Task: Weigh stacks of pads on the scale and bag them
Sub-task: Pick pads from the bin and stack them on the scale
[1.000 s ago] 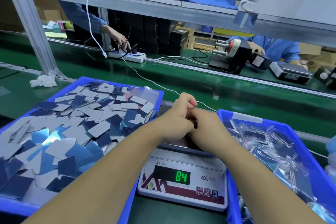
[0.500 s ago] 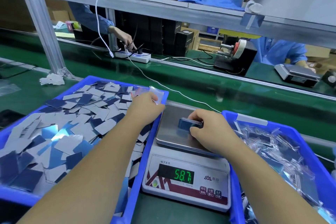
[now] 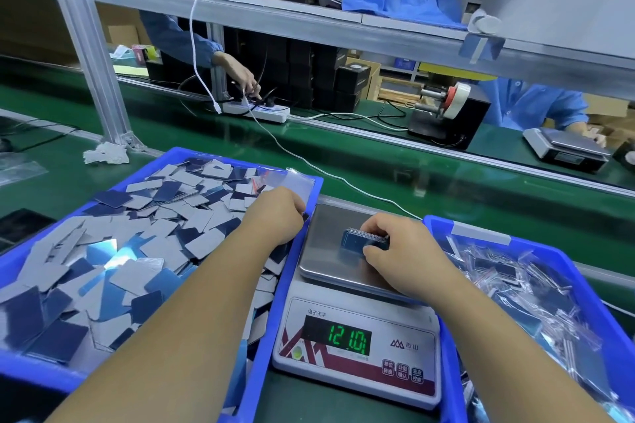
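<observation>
On the scale (image 3: pixel 343 251), pad stack (image 3: pixel 360 241) pinched by right hand (image 3: pixel 403 251) fingers (image 3: pixel 374 226), left hand (image 3: pixel 275 213) seemingly curled beside bags (image 3: pixel 295 180).

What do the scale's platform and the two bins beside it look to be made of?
Scale platform: brushed metal, probably stainless steel, grey with soft reflections. Left bin and right bin: moulded plastic, by the uniform glossy blue and rounded rims.

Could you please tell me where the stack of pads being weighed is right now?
In the head view, the stack of pads sits on the steel platform of the scale, right of centre, gripped by the right hand.
</observation>
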The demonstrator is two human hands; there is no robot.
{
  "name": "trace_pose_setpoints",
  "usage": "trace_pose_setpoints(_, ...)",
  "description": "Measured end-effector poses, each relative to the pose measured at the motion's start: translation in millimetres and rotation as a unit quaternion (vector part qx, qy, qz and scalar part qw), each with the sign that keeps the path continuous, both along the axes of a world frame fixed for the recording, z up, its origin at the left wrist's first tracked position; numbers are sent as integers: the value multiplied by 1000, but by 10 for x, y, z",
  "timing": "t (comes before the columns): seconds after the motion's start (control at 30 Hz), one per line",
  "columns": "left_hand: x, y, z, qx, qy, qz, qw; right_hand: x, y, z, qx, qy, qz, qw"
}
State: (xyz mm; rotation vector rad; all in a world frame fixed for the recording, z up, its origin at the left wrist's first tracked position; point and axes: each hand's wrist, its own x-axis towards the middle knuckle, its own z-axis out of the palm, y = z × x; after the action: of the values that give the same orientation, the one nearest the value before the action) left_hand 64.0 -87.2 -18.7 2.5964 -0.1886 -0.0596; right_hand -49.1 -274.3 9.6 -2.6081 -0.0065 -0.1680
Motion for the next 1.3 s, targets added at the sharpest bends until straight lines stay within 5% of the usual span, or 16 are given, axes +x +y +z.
trace_pose_setpoints(0.27, 210, -14, 68, -5, -22, 19, 1000, 40, -6, -22, -6, -4, 1, 1000)
trace_pose_setpoints(0.47, 316, -106, -13, 198, 24, -36, 979, 62, -28, -53, -22, 0, 3, 1000)
trace_pose_setpoints(0.77, 362, -157, -69, 149, -17, 19, 989, 73, -43, -80, -23, -6, 7, 1000)
trace_pose_setpoints(1.0, 357, -85, 41, 29, -66, 39, 997, 67, -38, -74, -21, -5, 5, 1000)
trace_pose_setpoints(1.3, 319, -139, -67, 144, 9, 0, 990, 60, -45, -74, -11, -4, 12, 1000)
